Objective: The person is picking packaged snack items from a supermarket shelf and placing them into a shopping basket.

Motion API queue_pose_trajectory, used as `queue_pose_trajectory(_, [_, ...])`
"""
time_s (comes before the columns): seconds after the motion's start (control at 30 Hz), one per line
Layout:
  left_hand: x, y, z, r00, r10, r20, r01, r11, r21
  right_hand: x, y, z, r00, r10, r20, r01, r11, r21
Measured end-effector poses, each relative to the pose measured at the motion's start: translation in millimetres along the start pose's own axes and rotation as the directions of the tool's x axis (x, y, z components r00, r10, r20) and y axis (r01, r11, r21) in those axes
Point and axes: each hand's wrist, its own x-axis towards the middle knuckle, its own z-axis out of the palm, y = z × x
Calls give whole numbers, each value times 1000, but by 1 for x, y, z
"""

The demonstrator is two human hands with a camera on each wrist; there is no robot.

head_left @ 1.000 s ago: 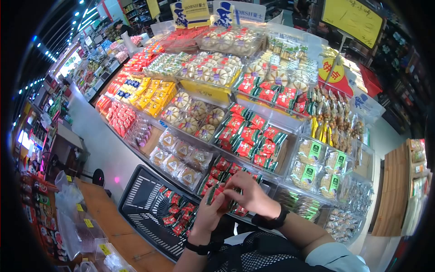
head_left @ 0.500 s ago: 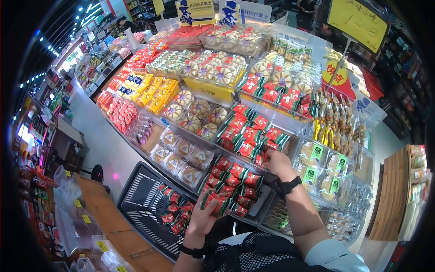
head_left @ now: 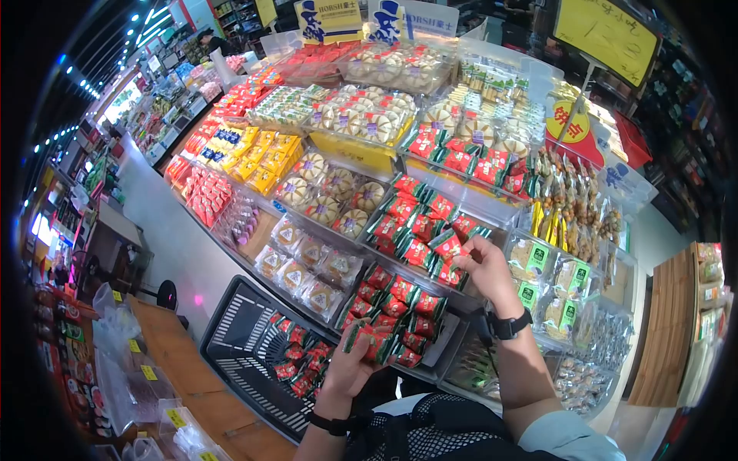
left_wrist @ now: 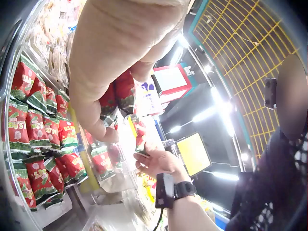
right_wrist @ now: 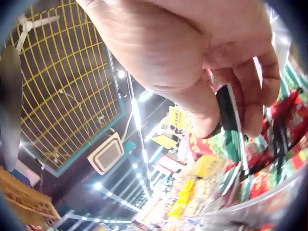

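Note:
My left hand holds red-and-green snack packets above the front bin of similar packets. In the left wrist view, its fingers curl round at least two packets. Farther up the display, my right hand pinches one red-and-green packet at the near edge of the middle bin of packets. The right wrist view shows the packet's dark green end between thumb and fingers. More packets lie inside a dark shopping basket, left of my left hand.
Wrapped round pastries sit in a bin left of the red packets. Bags with green labels stand to the right. A yellow price sign rises at the back right. A wooden counter runs along the lower left.
My hands were together over the front bin. The right hand has reached forward and right to the middle bin and lifted a packet there. The left still holds its packets.

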Motion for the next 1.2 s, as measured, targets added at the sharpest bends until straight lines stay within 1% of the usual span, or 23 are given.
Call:
queue_pose_trajectory(0.03, [-1, 0, 2, 1000, 4, -8, -4, 1000, -5, -4, -8, 2, 994, -30, 103, 14, 988, 152])
queue_pose_trajectory(0.07, [-1, 1, 7, 1000, 4, 5, -3, 1000, -21, -12, -24, 9, 967, -60, 248, -24, 947, 319])
queue_pose_trajectory(0.1, [0, 2, 12, 1000, 3, 19, -3, 999, -37, -23, -42, 17, 927, -27, 373, -138, 902, 409])
queue_pose_trajectory(0.13, [0, 4, 19, 1000, 17, 23, -18, 999, 48, -31, -44, 28, 889, -25, 458, -145, 932, 331])
queue_pose_trajectory(0.17, [2, 2, 15, 1000, 25, 9, -26, 999, 40, -39, -47, 38, 843, -16, 538, -143, 957, 253])
queue_pose_trajectory(0.2, [7, -1, 6, 999, -5, 54, 5, 1000, 6, -47, -56, 46, 817, -40, 575, -71, 983, 168])
queue_pose_trajectory(0.27, [10, -3, -1, 994, -44, 99, 50, 997, -65, -61, -69, 62, 777, -72, 626, 45, 997, 60])
queue_pose_trajectory(0.37, [9, 1, 1, 992, 43, 120, -31, 995, -96, -66, -60, 80, 768, -56, 639, 49, 998, 28])
queue_pose_trajectory(0.43, [7, 3, -3, 989, 60, 136, -37, 985, -167, -65, -57, 87, 765, -67, 640, 76, 997, 14])
queue_pose_trajectory(0.5, [6, 1, -7, 997, 80, 14, -80, 996, 35, -65, -58, 93, 764, -78, 641, 105, 994, -4])
queue_pose_trajectory(0.53, [6, 1, -8, 996, 86, 10, -86, 996, 27, -65, -60, 96, 763, -68, 643, 98, 995, -11])
queue_pose_trajectory(0.6, [8, 7, -9, 994, 80, -78, -82, 996, -17, -63, -64, 102, 754, -61, 654, 96, 995, -19])
queue_pose_trajectory(0.67, [10, 14, -14, 987, 129, -97, -131, 991, -15, -60, -69, 105, 808, -103, 580, 137, 990, -15])
queue_pose_trajectory(0.7, [10, 18, -19, 979, 171, -112, -173, 985, -7, -56, -73, 105, 857, -47, 513, 134, 982, -135])
queue_pose_trajectory(0.77, [7, 34, -37, 955, 216, -203, -220, 976, 3, -39, -49, 101, 907, -272, 323, 348, 914, -208])
queue_pose_trajectory(0.83, [5, 50, -71, 902, 294, -315, -311, 950, -4, -27, -39, 91, 978, -165, 127, 200, 915, -350])
queue_pose_trajectory(0.9, [-1, 70, -109, 844, 318, -433, -356, 935, -6, -17, -24, 79, 992, -124, 12, 117, 889, -443])
queue_pose_trajectory(0.97, [-3, 82, -157, 712, 345, -611, -376, 923, 84, -11, -12, 72, 996, -82, -36, 57, 890, -452])
queue_pose_trajectory(1.03, [-1, 84, -227, 660, 320, -680, -317, 939, 134, -4, 14, 68, 995, -78, -55, 39, 859, -511])
queue_pose_trajectory(1.07, [-4, 86, -248, 609, 292, -737, -314, 943, 114, -2, 20, 71, 992, -101, -71, 47, 839, -542])
queue_pose_trajectory(1.1, [-5, 82, -280, 606, 286, -742, -329, 940, 93, 0, 24, 74, 985, -151, -78, 80, 820, -567])
queue_pose_trajectory(1.17, [-1, 81, -322, 453, 234, -861, -263, 957, 122, 3, 21, 82, 981, -178, -75, 103, 810, -577])
queue_pose_trajectory(1.2, [-2, 82, -334, 424, 180, -888, -177, 978, 113, 5, 28, 81, 991, -100, -86, 35, 828, -560])
